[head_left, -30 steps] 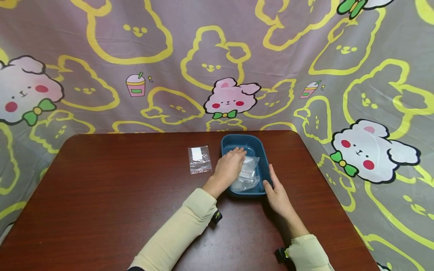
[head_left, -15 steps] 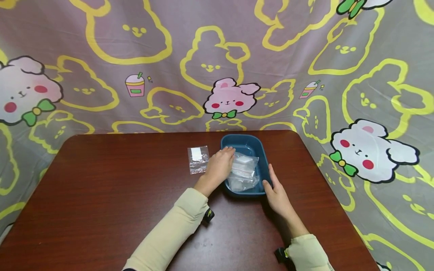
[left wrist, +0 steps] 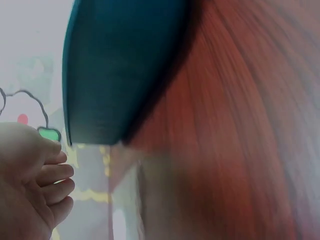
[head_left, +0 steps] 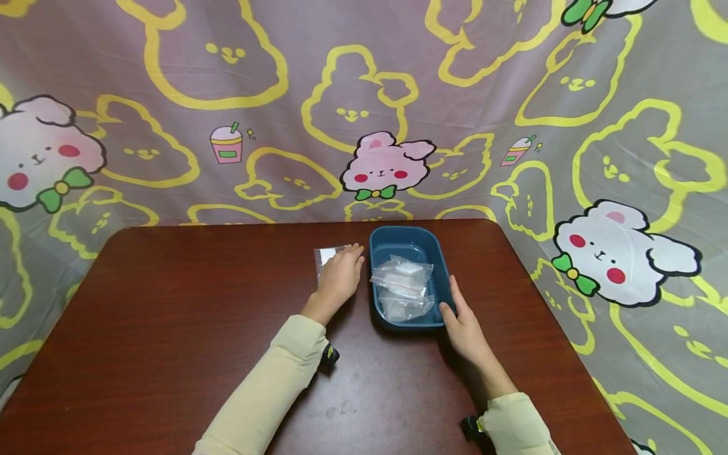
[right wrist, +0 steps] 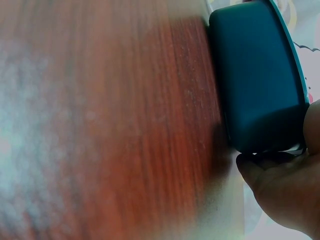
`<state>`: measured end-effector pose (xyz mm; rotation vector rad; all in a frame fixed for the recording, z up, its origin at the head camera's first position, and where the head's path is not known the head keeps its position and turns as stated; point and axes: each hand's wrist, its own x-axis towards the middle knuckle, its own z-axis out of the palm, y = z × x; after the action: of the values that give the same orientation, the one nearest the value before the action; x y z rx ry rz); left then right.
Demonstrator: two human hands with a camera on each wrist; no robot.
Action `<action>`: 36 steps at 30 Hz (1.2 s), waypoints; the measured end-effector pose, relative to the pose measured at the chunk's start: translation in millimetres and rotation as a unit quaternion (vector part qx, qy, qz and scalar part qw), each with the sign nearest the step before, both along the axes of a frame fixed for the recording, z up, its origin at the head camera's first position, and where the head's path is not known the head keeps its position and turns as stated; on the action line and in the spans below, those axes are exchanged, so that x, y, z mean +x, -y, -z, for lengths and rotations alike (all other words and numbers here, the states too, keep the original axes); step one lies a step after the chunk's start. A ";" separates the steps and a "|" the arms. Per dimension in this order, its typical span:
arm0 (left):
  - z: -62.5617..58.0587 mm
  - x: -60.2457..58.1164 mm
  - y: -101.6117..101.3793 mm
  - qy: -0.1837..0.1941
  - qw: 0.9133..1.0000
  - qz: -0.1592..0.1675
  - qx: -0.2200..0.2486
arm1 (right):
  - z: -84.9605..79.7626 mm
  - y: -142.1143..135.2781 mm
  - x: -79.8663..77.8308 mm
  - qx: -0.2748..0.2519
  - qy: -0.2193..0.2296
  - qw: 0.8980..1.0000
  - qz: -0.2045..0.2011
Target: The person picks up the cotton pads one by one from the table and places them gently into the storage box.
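A dark blue plastic box [head_left: 438, 265] with rounded corners stands on the table, holding clear zip bags [head_left: 405, 278] with whitish contents. At its near right corner my right hand [head_left: 469, 328] holds on, thumb at the rim and fingers along the outer side; the right wrist view shows this hand [right wrist: 285, 185] against the end of the box [right wrist: 260, 80]. My left hand [head_left: 340, 275] is left of the box with nothing in it, fingers loosely bent. It partly covers another clear zip bag [head_left: 326, 255] with a white label. The left wrist view shows its curled fingers [left wrist: 55, 175] beside the box wall [left wrist: 115, 75].
The brown wooden table [head_left: 188, 316] extends widely to the left and front. A patterned cloth [head_left: 273, 126] with cartoon rabbits hangs close behind the table and along its right side.
My left hand has left the bags in the box and moved left, over the edge of the single bag on the table. The right hand and the box have stayed put.
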<state>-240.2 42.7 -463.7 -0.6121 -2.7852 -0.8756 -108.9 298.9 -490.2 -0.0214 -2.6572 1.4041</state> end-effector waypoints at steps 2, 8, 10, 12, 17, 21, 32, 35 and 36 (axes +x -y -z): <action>4.2 -2.7 5.8 0.009 1.000 -0.008 -0.006 | 0.2 -0.2 0.2 0.001 -0.002 1.000 0.000; 14.3 -9.8 23.1 0.046 0.998 -0.029 -0.017 | 0.6 -0.3 0.1 0.003 0.004 1.000 0.001; 16.4 -12.3 28.3 0.055 0.998 -0.038 -0.018 | 0.6 -0.1 0.1 0.001 0.009 1.000 0.000; 18.2 -14.6 32.6 0.063 0.997 -0.042 -0.020 | 0.2 0.2 0.5 -0.001 0.012 1.000 0.001; 24.3 -18.8 38.7 0.077 0.996 -0.024 -0.027 | -0.7 -0.1 0.0 -0.010 0.015 1.000 0.005; 28.8 -20.3 39.8 0.085 0.996 -0.006 -0.033 | -0.3 -0.1 -0.1 -0.009 0.016 1.000 0.006; 40.4 -21.3 41.1 0.101 0.993 0.017 -0.057 | -20.3 10.7 6.3 -0.014 0.022 1.000 0.003; 42.7 -23.5 41.5 0.106 0.993 0.014 -0.054 | -35.5 17.4 10.0 -0.016 0.029 0.999 0.003; 43.3 -24.2 41.7 0.106 0.993 0.015 -0.055 | -39.3 19.1 11.1 -0.014 0.030 0.999 0.002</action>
<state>-264.4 1.1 -506.9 -0.6109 -3.0387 -0.8424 -97.9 279.7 -450.9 -0.0725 -2.6828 1.4620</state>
